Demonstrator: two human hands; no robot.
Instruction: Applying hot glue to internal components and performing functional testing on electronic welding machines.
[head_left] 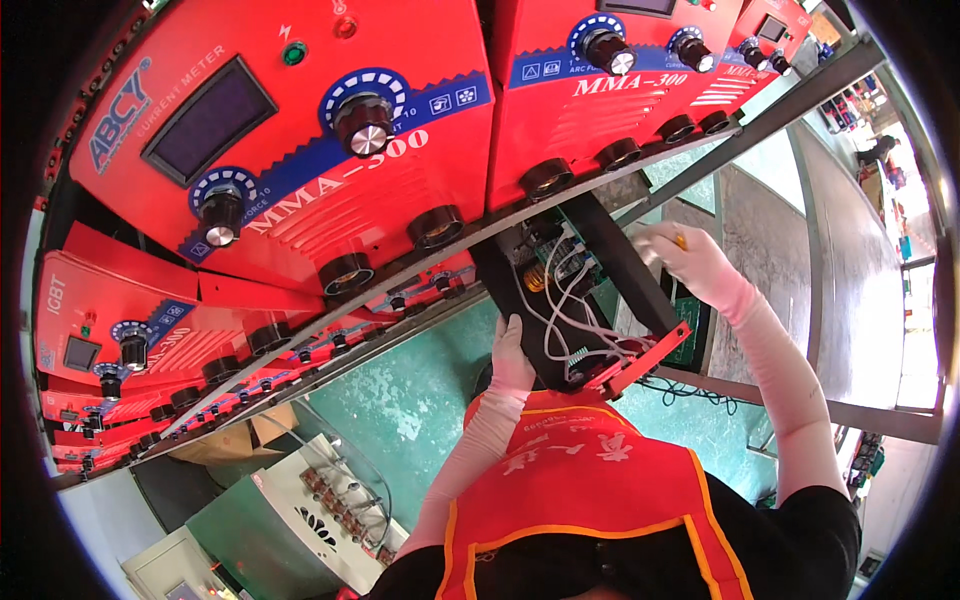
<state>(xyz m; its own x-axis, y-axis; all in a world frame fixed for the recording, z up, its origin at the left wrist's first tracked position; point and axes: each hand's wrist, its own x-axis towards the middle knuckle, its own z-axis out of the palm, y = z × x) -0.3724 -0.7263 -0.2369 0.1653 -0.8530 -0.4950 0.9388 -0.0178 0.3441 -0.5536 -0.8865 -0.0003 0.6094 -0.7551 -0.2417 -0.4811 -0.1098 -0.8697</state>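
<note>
Resting along the left wall of an open black welder chassis [632, 283], the left hand [512, 360] shows its thumb extended; other fingers hidden, so I cannot tell how firmly it grips. Right hand [697, 265] hovers just outside the opposite wall, fingers partly curled, blurred; small yellow item [681, 242] at them, whether held I cannot tell. Chassis sits between the hands, red front panel [640, 362] toward the apron [575, 470].

Risk: pale cables [568, 306] loop loosely between the hands; a snagging finger could tug a connector off. Slack left-hand support plus a sideways push could tip the unit.

Around: red welding machines [300, 130] ahead of the left hand; their steel shelf rail [400, 277] crosses at the chassis's far end, limiting forward reach. Dark wires [690, 393] bodyward of the right hand could catch.
</note>
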